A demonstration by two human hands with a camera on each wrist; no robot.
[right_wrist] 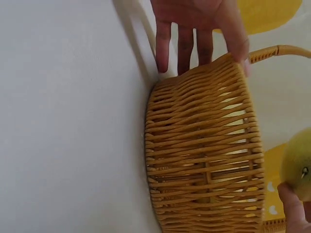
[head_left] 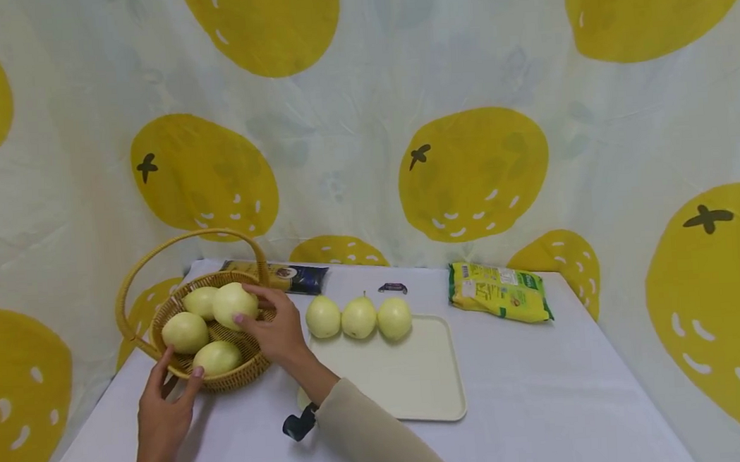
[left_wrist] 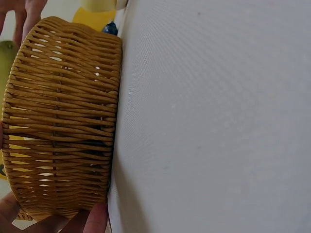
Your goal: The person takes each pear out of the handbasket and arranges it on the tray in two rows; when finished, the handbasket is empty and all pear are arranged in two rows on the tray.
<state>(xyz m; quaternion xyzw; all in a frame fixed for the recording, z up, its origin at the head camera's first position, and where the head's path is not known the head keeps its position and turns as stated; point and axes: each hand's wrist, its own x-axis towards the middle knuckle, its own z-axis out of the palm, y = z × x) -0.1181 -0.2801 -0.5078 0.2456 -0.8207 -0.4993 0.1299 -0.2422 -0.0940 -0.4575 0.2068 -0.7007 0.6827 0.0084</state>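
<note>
The right grip (head_left: 277, 328) has a pear (head_left: 231, 306) between thumb and fingers, above the rim of the basket (head_left: 245, 374) on its one o'clock side. Below, loose pears (head_left: 185, 333) lie at twelve, nine and six o'clock; an early release could drop the held one onto them and bruise the skin. The left grip (head_left: 165, 413) holds the basket wall at seven o'clock; slackening there might let a bump tip it. The round pear could also twist out of so light a pinch. From the basket, the tray (head_left: 417, 380) lies towards three o'clock, its near-left corner under the sleeve (head_left: 372, 432); a careless elbow could jog it and roll its three pears (head_left: 359, 318).
</note>
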